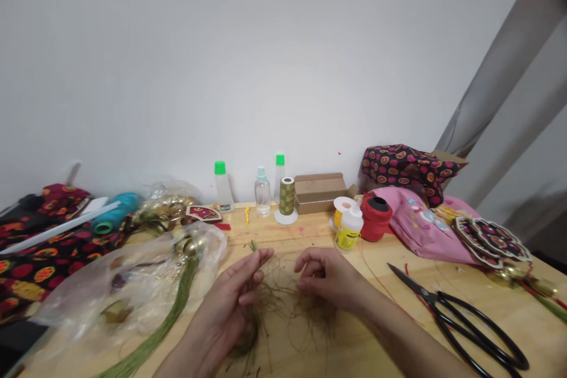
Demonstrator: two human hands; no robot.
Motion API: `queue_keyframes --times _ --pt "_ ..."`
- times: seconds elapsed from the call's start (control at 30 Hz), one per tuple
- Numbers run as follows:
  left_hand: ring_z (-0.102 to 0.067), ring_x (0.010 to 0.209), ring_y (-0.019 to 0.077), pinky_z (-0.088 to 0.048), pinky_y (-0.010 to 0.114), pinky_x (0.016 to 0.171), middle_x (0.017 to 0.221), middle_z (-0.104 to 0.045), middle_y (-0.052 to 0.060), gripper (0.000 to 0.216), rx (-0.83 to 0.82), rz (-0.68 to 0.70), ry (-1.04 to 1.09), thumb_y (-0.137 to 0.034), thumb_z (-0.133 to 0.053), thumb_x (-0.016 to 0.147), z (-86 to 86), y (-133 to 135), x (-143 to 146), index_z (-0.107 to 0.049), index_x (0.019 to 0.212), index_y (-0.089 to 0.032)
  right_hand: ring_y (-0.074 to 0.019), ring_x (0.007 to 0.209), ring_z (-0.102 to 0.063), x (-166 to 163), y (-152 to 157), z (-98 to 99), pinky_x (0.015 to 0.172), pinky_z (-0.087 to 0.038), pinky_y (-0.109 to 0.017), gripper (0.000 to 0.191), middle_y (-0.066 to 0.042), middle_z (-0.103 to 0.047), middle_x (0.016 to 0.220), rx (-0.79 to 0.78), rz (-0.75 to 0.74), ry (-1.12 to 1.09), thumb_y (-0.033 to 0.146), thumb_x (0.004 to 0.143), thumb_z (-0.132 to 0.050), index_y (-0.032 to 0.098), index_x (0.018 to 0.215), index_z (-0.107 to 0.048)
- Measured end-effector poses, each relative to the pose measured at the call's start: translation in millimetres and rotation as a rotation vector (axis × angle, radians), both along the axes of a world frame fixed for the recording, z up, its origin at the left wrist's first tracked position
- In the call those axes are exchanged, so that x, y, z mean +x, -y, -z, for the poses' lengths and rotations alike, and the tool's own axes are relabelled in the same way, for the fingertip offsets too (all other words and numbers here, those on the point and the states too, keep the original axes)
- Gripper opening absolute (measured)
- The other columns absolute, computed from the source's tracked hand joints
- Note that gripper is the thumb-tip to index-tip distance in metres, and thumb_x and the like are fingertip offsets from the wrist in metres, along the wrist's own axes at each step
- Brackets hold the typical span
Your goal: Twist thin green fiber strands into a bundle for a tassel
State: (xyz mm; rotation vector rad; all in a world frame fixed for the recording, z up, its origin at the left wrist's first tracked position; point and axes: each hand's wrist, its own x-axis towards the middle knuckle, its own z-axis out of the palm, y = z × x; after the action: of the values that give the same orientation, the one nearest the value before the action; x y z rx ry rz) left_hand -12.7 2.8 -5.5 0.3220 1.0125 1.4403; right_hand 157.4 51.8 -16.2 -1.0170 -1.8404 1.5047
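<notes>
My left hand [230, 298] is closed, with thumb and fingertips pinching a small green thread bundle [253, 245] whose tip sticks up above the thumb. Strands trail below that hand. To its right, my right hand [332, 279] has curled, closed fingers; what they grip, if anything, is too fine to see. Between and beneath both hands spreads a loose tangle of olive thread [287, 301] on the wooden table [372, 342]. A long green tassel [183, 292] lies left of my left forearm.
Black-handled scissors [465, 331] lie at right. Behind my hands stand a glue bottle [348, 230], a red thread spool [375, 221], an olive thread spool [287, 196] and an open cardboard box [321, 195]. Plastic bags [133, 283] cover the left; a pink bag [414, 227] lies at right.
</notes>
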Motion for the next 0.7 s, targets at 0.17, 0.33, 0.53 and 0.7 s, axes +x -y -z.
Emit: queue_keyframes --times 0.17,0.33,0.53,0.7 --pt "-0.041 0.041 -0.0009 -0.025 0.005 0.024 0.09 -0.062 0.008 0.01 0.064 -0.044 -0.054 -0.009 -0.057 0.07 0.3 -2 -4 -0.067 0.068 -0.009 -0.0079 0.045 -0.048 8 -3 -0.6 0.044 -0.032 -0.017 0.008 0.002 -0.058 0.053 0.058 -0.091 0.106 0.016 0.062 -0.059 0.016 0.069 -0.062" --pt "-0.035 0.039 -0.0004 -0.02 0.006 0.025 0.068 -0.062 0.005 0.011 0.104 -0.002 -0.141 -0.018 -0.068 0.06 -1.9 1 -3 -0.067 0.067 -0.01 -0.0082 0.046 -0.041 8 -3 -6.4 0.044 -0.029 -0.02 0.013 0.001 -0.056 0.054 0.264 -0.036 0.182 0.025 0.067 -0.057 0.017 0.065 -0.067" --pt "-0.02 0.03 -0.0013 -0.008 0.013 0.031 0.035 -0.04 -0.008 0.025 0.205 0.246 -0.366 -0.037 -0.062 0.064 2.1 4 3 -0.066 0.07 -0.012 -0.0103 0.055 -0.043 1 -1 -17.3 0.05 -0.032 -0.022 0.015 -0.001 -0.054 0.059 0.39 0.156 -0.017 0.025 0.07 -0.057 0.015 0.065 -0.068" --pt "-0.023 0.029 0.0015 -0.008 0.019 0.032 0.036 -0.044 -0.005 0.033 0.17 0.382 -0.614 -0.044 -0.06 0.062 7.0 5 8 -0.054 0.049 -0.013 -0.0117 0.059 -0.048 -7 10 -15.3 0.055 -0.037 -0.025 0.017 -0.001 -0.056 0.066 0.189 0.089 -0.202 0.031 0.066 -0.063 0.019 0.076 -0.069"
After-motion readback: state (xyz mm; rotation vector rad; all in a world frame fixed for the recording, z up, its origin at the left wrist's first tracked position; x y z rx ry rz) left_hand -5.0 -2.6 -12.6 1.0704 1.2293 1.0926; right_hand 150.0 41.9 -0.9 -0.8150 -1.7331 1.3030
